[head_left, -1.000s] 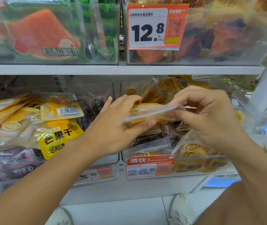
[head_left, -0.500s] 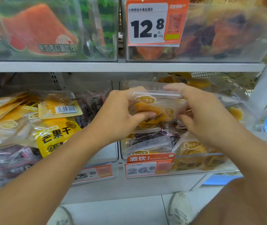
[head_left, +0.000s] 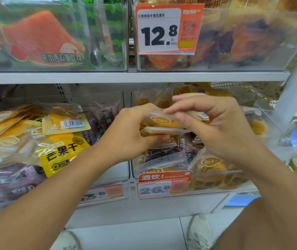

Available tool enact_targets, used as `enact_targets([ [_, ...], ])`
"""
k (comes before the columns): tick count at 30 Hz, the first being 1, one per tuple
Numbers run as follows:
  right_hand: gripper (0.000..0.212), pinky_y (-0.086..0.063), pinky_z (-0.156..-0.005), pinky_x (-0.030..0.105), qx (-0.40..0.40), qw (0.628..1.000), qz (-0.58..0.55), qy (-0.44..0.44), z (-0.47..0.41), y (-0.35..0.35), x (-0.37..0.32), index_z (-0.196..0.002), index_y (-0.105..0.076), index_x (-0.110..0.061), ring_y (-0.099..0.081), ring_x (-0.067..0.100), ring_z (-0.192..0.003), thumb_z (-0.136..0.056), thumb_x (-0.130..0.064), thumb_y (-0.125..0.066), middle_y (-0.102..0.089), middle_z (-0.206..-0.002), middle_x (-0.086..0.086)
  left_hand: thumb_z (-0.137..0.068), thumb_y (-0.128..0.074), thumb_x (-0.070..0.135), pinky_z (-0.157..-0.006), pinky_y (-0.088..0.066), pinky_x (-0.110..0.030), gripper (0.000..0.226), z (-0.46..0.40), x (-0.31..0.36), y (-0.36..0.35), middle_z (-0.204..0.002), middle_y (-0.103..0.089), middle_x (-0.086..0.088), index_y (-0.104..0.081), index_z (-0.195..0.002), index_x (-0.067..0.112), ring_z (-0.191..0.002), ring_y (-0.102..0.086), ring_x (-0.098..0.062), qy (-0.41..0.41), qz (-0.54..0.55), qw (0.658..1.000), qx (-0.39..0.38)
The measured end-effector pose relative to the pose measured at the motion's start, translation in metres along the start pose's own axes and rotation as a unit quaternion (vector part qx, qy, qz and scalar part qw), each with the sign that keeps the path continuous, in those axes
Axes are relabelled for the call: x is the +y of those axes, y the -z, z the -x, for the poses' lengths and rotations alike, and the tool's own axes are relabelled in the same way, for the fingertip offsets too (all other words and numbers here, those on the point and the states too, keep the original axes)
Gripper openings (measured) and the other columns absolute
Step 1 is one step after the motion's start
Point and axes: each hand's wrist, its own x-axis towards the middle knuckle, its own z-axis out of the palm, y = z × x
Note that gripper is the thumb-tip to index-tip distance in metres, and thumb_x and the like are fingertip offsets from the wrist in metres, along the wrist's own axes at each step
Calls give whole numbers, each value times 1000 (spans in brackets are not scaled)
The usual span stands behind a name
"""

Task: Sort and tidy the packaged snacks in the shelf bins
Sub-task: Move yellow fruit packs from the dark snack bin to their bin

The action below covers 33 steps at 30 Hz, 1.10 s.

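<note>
Our left hand (head_left: 126,134) and right hand (head_left: 214,123) are close together, both pinching a small stack of clear mango packets (head_left: 160,125) held above the right-hand bin (head_left: 216,177). Dark packets (head_left: 164,156) lie mixed among the yellow ones there, and the left bin (head_left: 108,179) is jumbled too, so we judge the sorting well short of finished, most of it still to do

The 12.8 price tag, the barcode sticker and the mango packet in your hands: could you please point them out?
12.8 price tag (head_left: 159,30): head view, on the white panel.
Barcode sticker (head_left: 72,123): head view, on its bars.
Mango packet (head_left: 159,121): head view, on its oval logo.
</note>
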Motion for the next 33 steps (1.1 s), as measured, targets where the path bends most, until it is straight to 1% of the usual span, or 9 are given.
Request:
enact_targets([
  [3, 61, -42, -102, 20, -69, 992, 103, -31, 4, 8, -1, -133, -55, -36, -49, 1, -127, -78, -57, -72, -54, -136, -19, -80, -82, 32, -83, -53, -27, 36, 0, -1, 1, -99, -71, 18, -67, -112, 32, -95, -65, 3, 13, -7, 999, 35],
  [5, 76, -47, -89, 24, -102, 975, 176, -86, 2, 2, 1, -140, -40, -45, -55, -2, -109, -73, -62, -71, -56, -130, -19, -78, -82, 36, -76, -54, -34, 30, 0, -2, -1, -92, -69, 18, -64, -103, 32, -88, -65, 0, 19, -42, 998, 36],
  [9, 17, -55, -72, 42, -102, 965, 225, -92, -14, -8, 10, -107, -72, -25, -63, 13, -71, -91, -22, -67, -71, -86, -3, -69, -85, 50, -75, -53, -33, 47, -1, 1, -1, -96, -65, 19, -58, -104, 36, -88, -61, -2, 23, -89, 996, 10],
  [11, 14, -56, -73, 45, -81, 970, 221, -59, -19, -10, 12, -98, -76, -19, -66, 19, -76, -89, -11, -68, -72, -82, 1, -74, -76, 60, -68, -50, -29, 46, -3, 1, 5, -93, -66, 16, -61, -108, 33, -81, -61, -1, 16, -62, 998, -6],
  [14, 36, -57, -78, 37, -144, 964, 200, -95, -23, -5, 11, -102, -75, -39, -67, 7, -86, -85, -7, -74, -73, -92, -10, -92, -64, 44, -67, -53, -38, 21, -4, -3, 18, -87, -71, 13, -71, -105, 30, -78, -66, -7, -2, -52, 999, -7],
  [19, 29, -47, -101, 22, -152, 981, -36, -115, -22, 18, 6, -119, -71, -27, -46, -7, -131, -92, -35, -68, -52, -142, -16, -89, -66, 29, -67, -58, -38, 16, 10, 1, 22, -89, -76, 9, -77, -101, 29, -81, -71, -10, -76, -142, 987, -1],
  [25, 56, -19, -122, 41, -236, 916, 298, -129, -37, -10, 14, -155, -30, -33, -6, 15, -152, -103, -15, -43, 1, -167, -7, -84, -67, 23, -80, -62, -40, 25, 33, 6, 16, -106, -75, 6, -78, -106, 21, -99, -72, -11, -97, -179, 979, 4],
  [30, 41, -46, -97, 50, -288, 865, 396, -109, -51, -24, 10, -130, -58, -21, -34, 27, -139, -95, -7, -41, 2, -165, -16, -85, -65, 20, -77, -62, -41, 25, 35, 5, 20, -105, -76, 6, -78, -106, 23, -96, -73, -14, -100, -196, 976, -5],
  [33, 26, -44, -74, 42, -272, 833, 468, -117, -63, -33, 8, -111, -61, -14, -50, 29, -110, -92, -8, -44, -16, -163, -5, -85, -63, 19, -71, -62, -41, 23, 34, 8, 21, -96, -77, 5, -78, -102, 23, -87, -74, -17, -111, -213, 971, -6],
])
